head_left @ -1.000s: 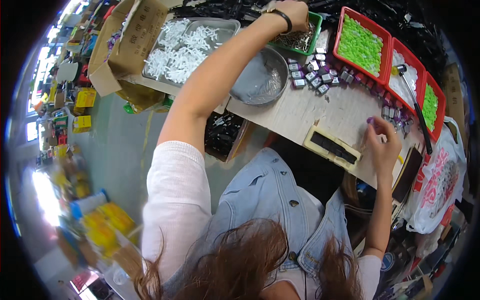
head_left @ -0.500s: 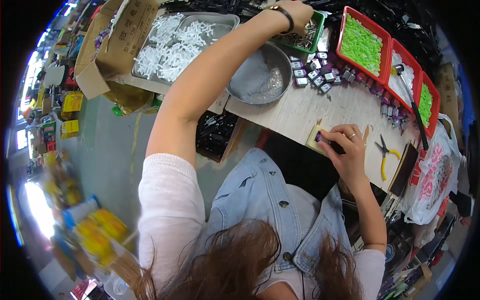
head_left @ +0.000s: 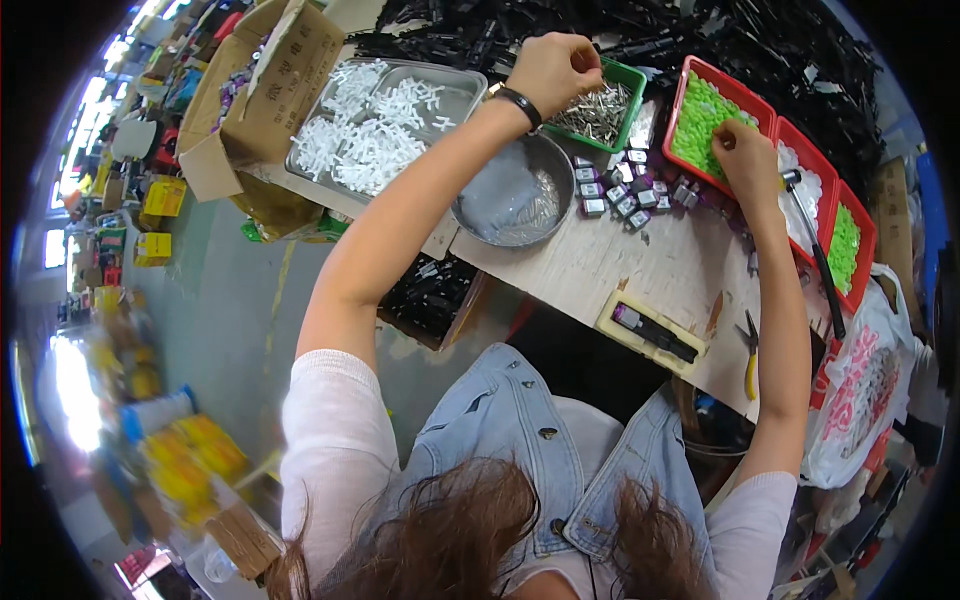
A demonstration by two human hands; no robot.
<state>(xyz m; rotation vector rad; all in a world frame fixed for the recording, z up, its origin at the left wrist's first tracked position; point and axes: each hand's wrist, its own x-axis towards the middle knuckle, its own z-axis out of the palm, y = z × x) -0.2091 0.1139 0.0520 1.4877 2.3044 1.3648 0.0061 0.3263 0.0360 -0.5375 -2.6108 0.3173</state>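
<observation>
My left hand (head_left: 556,72) hovers at the near-left edge of a green bin (head_left: 634,112) of thin metal pieces (head_left: 598,118). Its thumb and fingertips are pinched together; what they hold, if anything, cannot be made out. At the right, my right hand (head_left: 746,165) is curled over a red bin (head_left: 683,92) of small bright green plastic pieces (head_left: 706,118). Those fingers are closed too, with their contents hidden. Near the table's front edge lies a cream block fixture (head_left: 608,325), with a long black plastic part (head_left: 662,335) and a small purple-ended motor (head_left: 627,316) in its recess.
Several small motors (head_left: 625,195) lie beside a round metal bowl (head_left: 535,236). A metal tray (head_left: 462,90) of white pieces stands left. More red bins, a black-handled hammer-like tool (head_left: 818,250) and yellow-handled pliers (head_left: 751,375) are at right. Black parts (head_left: 690,35) are heaped behind.
My right hand has left the cream fixture and moved up to the green pieces, uncovering the black part. My left hand has drawn back slightly toward me and left from the metal pieces.
</observation>
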